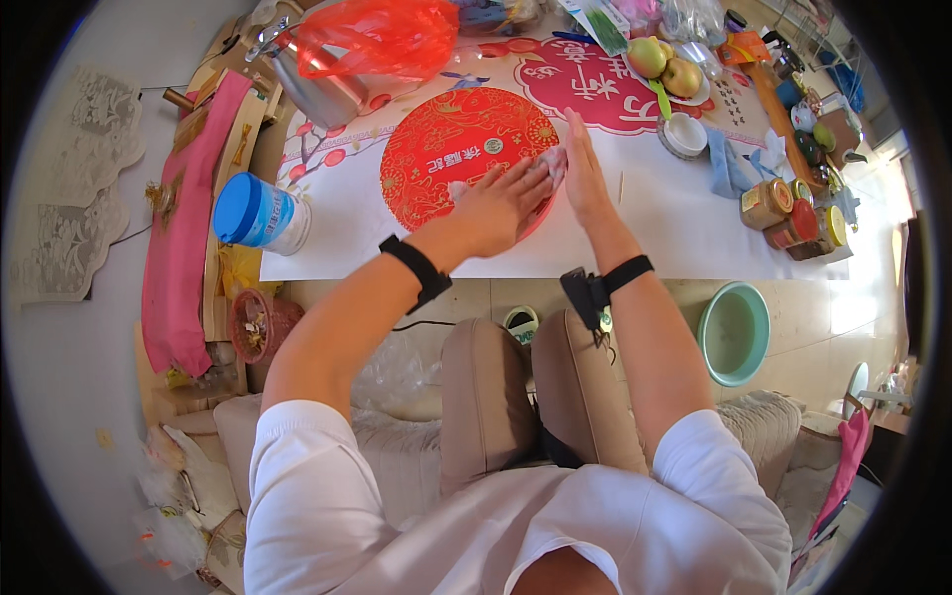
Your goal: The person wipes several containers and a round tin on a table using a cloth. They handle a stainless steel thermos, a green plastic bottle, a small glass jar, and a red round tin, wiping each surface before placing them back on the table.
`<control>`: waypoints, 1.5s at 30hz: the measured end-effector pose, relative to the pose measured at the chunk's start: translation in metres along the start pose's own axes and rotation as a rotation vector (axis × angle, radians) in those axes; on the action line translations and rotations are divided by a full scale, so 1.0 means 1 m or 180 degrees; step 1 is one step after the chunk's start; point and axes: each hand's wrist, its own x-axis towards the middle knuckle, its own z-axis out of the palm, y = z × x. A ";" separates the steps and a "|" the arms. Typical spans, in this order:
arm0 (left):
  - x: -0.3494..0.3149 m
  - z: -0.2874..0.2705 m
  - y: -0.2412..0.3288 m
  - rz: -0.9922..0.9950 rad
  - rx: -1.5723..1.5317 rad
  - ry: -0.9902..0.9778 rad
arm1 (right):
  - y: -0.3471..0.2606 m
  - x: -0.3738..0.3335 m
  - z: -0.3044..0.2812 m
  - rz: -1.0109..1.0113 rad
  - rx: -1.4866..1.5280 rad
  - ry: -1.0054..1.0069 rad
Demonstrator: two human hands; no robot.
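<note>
A round red box [426, 159] with gold patterns lies on the white-covered table in front of me. My left hand [501, 206] is on its near right part, pressing a crumpled pinkish-grey cloth [551, 165] against the lid. Bits of the cloth show past the fingertips and beside the thumb; the palm hides the rest. Along the box's right rim my right hand [587, 178] stands on edge, fingers stretched out and close together. Nothing shows in it. A thin stick [622, 187] lies on the table to its right.
Left of the box are a blue-lidded tub [260, 213] and a steel jug [322, 89], with a red plastic bag [387, 40] behind. To the right are a white bowl [682, 135], fruit [681, 76], a blue cloth [734, 164] and several jars [769, 205]. A green basin [734, 333] is on the floor.
</note>
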 end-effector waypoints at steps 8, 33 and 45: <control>-0.078 0.012 0.021 -0.0316 0.0097 0.0651 | -0.030 0.016 0.021 -0.0462 -0.4760 -0.1212; 0.077 -0.001 -0.133 -0.0884 -0.0630 0.0090 | -0.012 0.026 -0.015 -0.0761 -0.3443 -0.1121; -0.030 -0.013 0.012 0.0012 -0.0230 -0.0212 | -0.010 -0.041 -0.006 -0.1861 -0.2265 -0.1010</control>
